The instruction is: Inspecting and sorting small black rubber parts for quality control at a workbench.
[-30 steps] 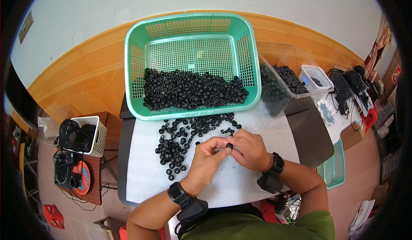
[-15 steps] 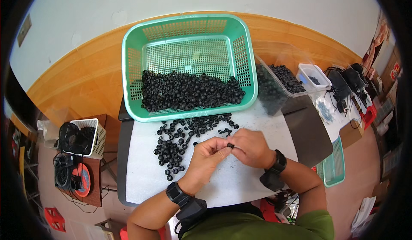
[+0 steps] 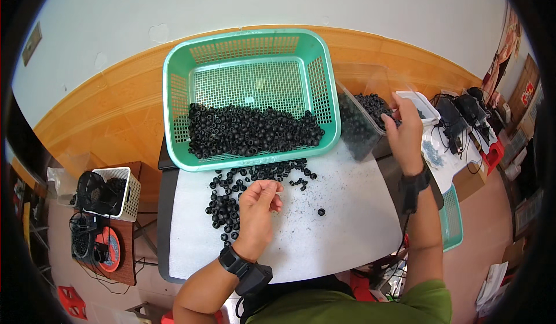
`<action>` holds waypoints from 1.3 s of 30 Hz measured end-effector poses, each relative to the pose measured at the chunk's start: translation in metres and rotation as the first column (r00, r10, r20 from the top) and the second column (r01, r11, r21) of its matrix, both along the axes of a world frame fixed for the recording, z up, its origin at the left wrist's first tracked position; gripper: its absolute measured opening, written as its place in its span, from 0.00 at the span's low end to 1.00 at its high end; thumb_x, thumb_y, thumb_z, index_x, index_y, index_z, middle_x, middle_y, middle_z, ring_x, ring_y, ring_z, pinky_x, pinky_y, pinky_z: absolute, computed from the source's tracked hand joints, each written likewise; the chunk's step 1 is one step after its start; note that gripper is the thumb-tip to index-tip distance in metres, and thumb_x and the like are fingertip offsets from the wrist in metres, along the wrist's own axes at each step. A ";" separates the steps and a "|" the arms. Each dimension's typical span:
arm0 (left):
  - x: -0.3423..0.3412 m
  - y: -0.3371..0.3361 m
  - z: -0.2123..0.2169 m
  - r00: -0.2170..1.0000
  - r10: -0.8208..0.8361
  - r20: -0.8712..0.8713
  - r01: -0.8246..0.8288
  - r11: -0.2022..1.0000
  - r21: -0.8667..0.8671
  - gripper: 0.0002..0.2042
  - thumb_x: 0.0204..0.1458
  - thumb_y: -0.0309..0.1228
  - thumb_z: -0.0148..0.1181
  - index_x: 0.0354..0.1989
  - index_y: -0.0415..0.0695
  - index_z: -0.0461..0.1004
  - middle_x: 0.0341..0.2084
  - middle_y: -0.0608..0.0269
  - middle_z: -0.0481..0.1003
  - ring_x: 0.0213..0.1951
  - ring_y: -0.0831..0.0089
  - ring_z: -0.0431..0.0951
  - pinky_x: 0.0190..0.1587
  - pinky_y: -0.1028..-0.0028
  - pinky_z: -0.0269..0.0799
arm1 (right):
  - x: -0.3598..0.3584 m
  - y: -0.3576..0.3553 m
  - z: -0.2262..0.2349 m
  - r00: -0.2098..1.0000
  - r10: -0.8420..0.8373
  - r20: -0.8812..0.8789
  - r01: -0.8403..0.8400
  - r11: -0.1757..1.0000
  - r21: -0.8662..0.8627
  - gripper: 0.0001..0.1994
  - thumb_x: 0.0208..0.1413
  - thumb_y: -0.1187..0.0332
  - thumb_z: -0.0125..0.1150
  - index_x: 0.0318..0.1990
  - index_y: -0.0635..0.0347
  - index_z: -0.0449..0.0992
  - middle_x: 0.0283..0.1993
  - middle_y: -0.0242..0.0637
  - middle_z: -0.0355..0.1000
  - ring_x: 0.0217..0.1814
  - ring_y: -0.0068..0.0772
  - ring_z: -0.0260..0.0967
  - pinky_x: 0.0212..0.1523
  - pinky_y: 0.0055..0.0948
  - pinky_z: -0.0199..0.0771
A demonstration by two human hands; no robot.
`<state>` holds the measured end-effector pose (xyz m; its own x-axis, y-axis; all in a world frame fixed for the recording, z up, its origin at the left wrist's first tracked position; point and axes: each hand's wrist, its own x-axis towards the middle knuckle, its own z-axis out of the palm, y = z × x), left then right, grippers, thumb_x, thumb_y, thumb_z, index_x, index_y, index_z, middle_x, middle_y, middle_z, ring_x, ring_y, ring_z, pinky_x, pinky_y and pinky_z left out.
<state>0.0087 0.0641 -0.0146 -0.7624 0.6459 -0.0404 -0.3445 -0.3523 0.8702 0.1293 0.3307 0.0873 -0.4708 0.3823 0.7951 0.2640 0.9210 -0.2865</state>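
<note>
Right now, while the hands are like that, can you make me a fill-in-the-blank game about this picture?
1. The big slotted basket is coloured ____.
2. The hand at the clear plastic box is the person's ____ one.
3. The sheet under the lone round black part is coloured ____.
4. In the picture, the other hand is on the ____ side of that lone part.

Missing words: green; right; white; left.

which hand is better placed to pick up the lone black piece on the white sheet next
Likely the left hand: it is over the white sheet, nearer the lone black piece; the right hand is at the clear bin.
</note>
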 end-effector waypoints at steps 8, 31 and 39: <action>0.002 -0.002 -0.010 0.979 -0.183 -0.094 0.173 0.979 -0.104 0.06 0.57 0.29 0.53 0.31 0.41 0.73 0.27 0.68 0.73 0.26 0.83 0.69 0.29 0.81 0.66 | -0.021 -0.074 -0.076 0.787 0.485 0.382 -0.533 0.846 0.023 0.14 0.44 0.69 0.63 0.39 0.64 0.72 0.39 0.43 0.68 0.42 0.45 0.65 0.42 0.37 0.67; 0.018 0.002 -0.008 0.546 -0.751 -0.370 0.635 0.660 -0.402 0.04 0.52 0.25 0.60 0.29 0.40 0.72 0.24 0.73 0.70 0.27 0.87 0.65 0.29 0.83 0.62 | -0.036 -0.054 -0.095 0.650 0.451 0.611 -0.358 0.892 -0.277 0.35 0.50 0.48 0.57 0.58 0.67 0.60 0.62 0.55 0.55 0.65 0.54 0.49 0.62 0.44 0.50; 0.018 0.004 -0.007 0.555 -0.746 -0.368 0.635 0.666 -0.391 0.04 0.52 0.26 0.60 0.29 0.40 0.72 0.24 0.73 0.69 0.27 0.87 0.65 0.29 0.84 0.62 | -0.047 -0.060 -0.109 0.621 0.519 0.588 -0.590 0.803 -0.085 0.33 0.52 0.49 0.56 0.58 0.65 0.61 0.62 0.52 0.55 0.63 0.55 0.50 0.62 0.46 0.49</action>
<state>0.0267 0.0677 -0.0214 -0.0346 0.9994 -0.0063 0.0520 0.0081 0.9986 0.0819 0.2705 -0.0214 -0.9283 -0.1712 0.3301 -0.2317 0.9606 -0.1535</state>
